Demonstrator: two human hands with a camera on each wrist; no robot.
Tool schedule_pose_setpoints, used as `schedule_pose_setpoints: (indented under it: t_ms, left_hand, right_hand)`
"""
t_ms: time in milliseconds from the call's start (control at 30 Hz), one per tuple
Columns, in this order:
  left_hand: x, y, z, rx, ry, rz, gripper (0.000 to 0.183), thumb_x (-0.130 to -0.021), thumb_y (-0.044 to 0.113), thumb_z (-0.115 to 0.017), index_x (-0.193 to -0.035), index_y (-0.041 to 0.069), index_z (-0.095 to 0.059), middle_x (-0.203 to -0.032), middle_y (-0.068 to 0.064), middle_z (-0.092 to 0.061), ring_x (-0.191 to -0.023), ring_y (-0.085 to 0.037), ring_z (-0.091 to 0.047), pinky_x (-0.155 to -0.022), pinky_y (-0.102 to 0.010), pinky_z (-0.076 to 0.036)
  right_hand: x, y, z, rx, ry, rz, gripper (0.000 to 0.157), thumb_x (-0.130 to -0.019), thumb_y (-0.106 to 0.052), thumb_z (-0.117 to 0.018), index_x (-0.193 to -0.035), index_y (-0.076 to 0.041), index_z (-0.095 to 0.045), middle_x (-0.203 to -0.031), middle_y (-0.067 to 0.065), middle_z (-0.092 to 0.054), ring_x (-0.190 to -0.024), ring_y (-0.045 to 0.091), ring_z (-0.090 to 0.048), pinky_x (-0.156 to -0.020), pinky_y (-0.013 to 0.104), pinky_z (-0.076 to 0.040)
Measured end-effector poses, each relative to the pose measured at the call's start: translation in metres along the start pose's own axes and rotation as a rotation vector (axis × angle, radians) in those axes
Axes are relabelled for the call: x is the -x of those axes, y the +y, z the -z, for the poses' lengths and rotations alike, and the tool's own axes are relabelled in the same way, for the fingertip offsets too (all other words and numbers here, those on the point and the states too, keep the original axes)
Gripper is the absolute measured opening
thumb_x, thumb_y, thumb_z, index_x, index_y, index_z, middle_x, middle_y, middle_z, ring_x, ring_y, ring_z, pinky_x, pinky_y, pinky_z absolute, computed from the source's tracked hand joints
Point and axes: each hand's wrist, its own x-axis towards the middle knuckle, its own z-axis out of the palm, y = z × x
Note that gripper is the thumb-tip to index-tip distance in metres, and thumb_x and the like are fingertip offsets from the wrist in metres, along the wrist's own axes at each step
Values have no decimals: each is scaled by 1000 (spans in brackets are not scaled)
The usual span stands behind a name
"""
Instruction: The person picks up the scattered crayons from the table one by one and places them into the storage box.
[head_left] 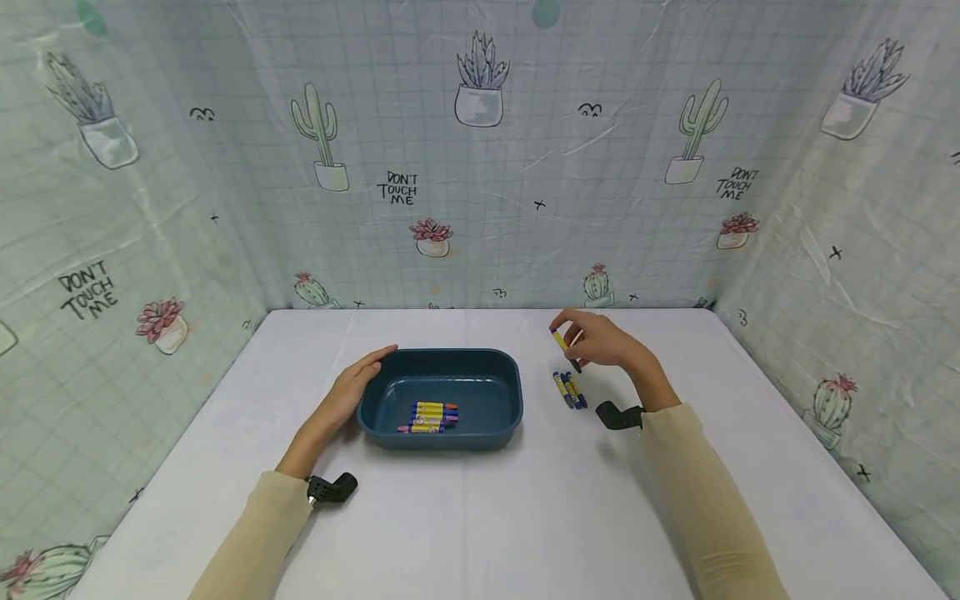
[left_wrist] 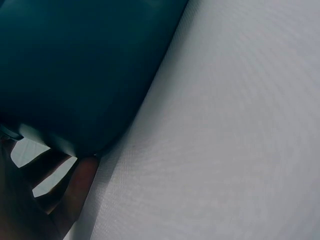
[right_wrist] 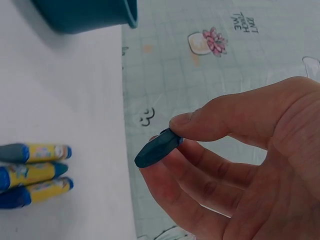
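A dark blue-teal tray [head_left: 442, 443] stands on the white table. Several crayons [head_left: 429, 418] with yellow wrappers lie side by side near its front. My left hand [head_left: 352, 387] rests along the tray's left end, its fingers stretched toward the far corner; in the left wrist view the fingertips touch the tray's outer wall [left_wrist: 90, 75]. Thumb and fingers of my right hand [head_left: 600, 337] pinch one yellow-wrapped crayon [head_left: 558, 339], raised above the table right of the tray. Its dark teal end [right_wrist: 157, 150] points out in the right wrist view. Below this hand lie three blue and green crayons [right_wrist: 35, 172].
The white tabletop [head_left: 480, 525] runs back to a patterned cloth [head_left: 480, 167] with printed cacti, which also hangs at both sides. A black wrist camera [head_left: 618, 415] sits on the right wrist, another wrist camera [head_left: 333, 489] on the left.
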Motion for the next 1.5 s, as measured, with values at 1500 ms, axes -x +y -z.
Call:
schedule_pose_setpoints:
  t_ms: [1500]
  left_hand:
    - [2, 3, 1, 5, 0, -41, 47, -114, 22, -32, -159, 12, -42, -167, -14, -37, -158, -39, -25, -130, -62, -16]
  right_hand:
    - [-82, -137, -68, 286, -476, 302, 48, -95, 0, -65, -141, -15, -63, -116, 10, -68, -85, 20, -67, -66, 28, -59]
